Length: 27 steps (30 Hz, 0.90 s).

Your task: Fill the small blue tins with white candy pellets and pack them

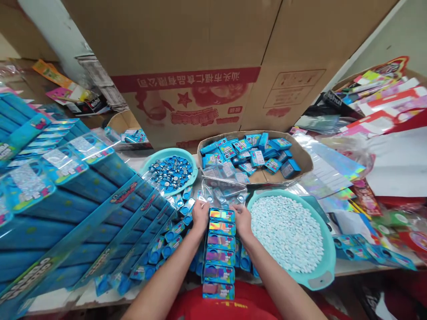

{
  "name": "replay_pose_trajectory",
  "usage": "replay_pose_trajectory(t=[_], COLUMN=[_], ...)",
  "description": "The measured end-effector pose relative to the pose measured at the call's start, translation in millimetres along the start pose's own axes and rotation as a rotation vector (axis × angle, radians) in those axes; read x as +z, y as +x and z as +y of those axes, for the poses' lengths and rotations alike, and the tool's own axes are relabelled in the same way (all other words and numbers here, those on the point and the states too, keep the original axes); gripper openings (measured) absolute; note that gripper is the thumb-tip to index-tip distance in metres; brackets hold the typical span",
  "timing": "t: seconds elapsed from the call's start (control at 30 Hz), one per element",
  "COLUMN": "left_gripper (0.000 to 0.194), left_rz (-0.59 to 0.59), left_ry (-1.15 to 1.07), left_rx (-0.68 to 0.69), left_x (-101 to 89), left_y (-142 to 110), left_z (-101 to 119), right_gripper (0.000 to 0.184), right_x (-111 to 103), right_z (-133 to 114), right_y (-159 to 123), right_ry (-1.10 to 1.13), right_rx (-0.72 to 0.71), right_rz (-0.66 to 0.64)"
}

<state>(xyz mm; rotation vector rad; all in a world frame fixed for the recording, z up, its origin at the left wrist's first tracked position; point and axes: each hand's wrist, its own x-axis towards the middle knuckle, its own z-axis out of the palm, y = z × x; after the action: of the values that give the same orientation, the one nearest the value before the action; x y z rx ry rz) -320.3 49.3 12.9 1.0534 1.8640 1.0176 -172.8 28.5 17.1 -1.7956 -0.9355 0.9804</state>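
Observation:
Between my forearms a row of several small blue boxes [221,256] with shiny windows stretches toward my body. A clear plastic bag [224,189] lies at the row's far end. My left hand [201,216] is closed at the left edge of the bag, beside the farthest box. On the other side my right hand [243,218] pinches the bag's right edge. Whether the farthest box sits inside the bag's mouth I cannot tell. Loose blue cases [172,240] with round holes lie around and under my hands.
A turquoise basin [328,249] of pale candies stands at right, a smaller bowl [150,158] of blue-and-silver discs at left. Behind them is a cardboard tray [256,178] with small blue boxes. Stacked display boxes [66,200] fill the left; a large carton [207,40] rises behind.

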Motion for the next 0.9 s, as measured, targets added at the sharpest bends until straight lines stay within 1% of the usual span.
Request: replay_pose_trajectory(t=[0.17, 0.33, 0.37, 0.47, 0.5, 0.53, 0.6, 0.63, 0.67, 0.7, 0.73, 0.77, 0.83, 0.9], left_gripper=[0.021, 0.019, 0.018, 0.015, 0.015, 0.016, 0.024, 0.029, 0.031, 0.030, 0.026, 0.021, 0.018, 0.020], left_rz=[0.036, 0.001, -0.012, -0.047, -0.043, -0.028, 0.011, 0.015, -0.004, -0.041, -0.087, -0.134, -0.199, -0.197], left_ry=[0.106, 0.243, 0.321, 0.664, 0.763, 0.827, 0.901, 0.929, 0.956, 0.981, 1.000, 1.008, 0.984, 0.914], left_rx=[-0.041, 0.009, 0.024, 0.046, 0.066, 0.107, 0.259, 0.353, 0.441, 0.512, 0.560, 0.588, 0.593, 0.548], left_x=[-7.8, -22.7, -25.2, -30.5, -31.7, -32.6, -33.8, -34.2, -34.6, -35.0, -35.4, -35.9, -36.8, -37.8], left_y=[-7, -23, -27, -33, -34, -33, -29, -26, -22, -18, -14, -11, -5, -1], left_z=[-6, -2, -2, -1, -1, 0, 2, 4, 6, 9, 12, 15, 19, 22], right_gripper=[0.019, 0.017, 0.017, 0.021, 0.021, 0.019, 0.008, 0.011, 0.019, 0.026, 0.027, 0.025, 0.016, 0.013], right_x=[6, -1, -3, -9, -10, -12, -13, -14, -14, -14, -15, -15, -16, -16], right_z=[8, 10, 11, 12, 12, 12, 9, 6, 3, 0, -4, -7, -14, -20], right_y=[-3, -7, -8, -13, -14, -15, -15, -14, -12, -8, -5, -1, 7, 11], right_ry=[-0.059, -0.179, -0.211, -0.316, -0.350, -0.381, -0.423, -0.444, -0.479, -0.531, -0.590, -0.648, -0.718, -0.705], right_rx=[0.007, -0.040, -0.055, -0.100, -0.115, -0.130, -0.156, -0.176, -0.213, -0.272, -0.346, -0.424, -0.545, -0.581], right_rz=[-0.025, -0.076, -0.086, -0.111, -0.112, -0.104, -0.069, -0.047, -0.027, -0.015, -0.015, -0.027, -0.069, -0.104])
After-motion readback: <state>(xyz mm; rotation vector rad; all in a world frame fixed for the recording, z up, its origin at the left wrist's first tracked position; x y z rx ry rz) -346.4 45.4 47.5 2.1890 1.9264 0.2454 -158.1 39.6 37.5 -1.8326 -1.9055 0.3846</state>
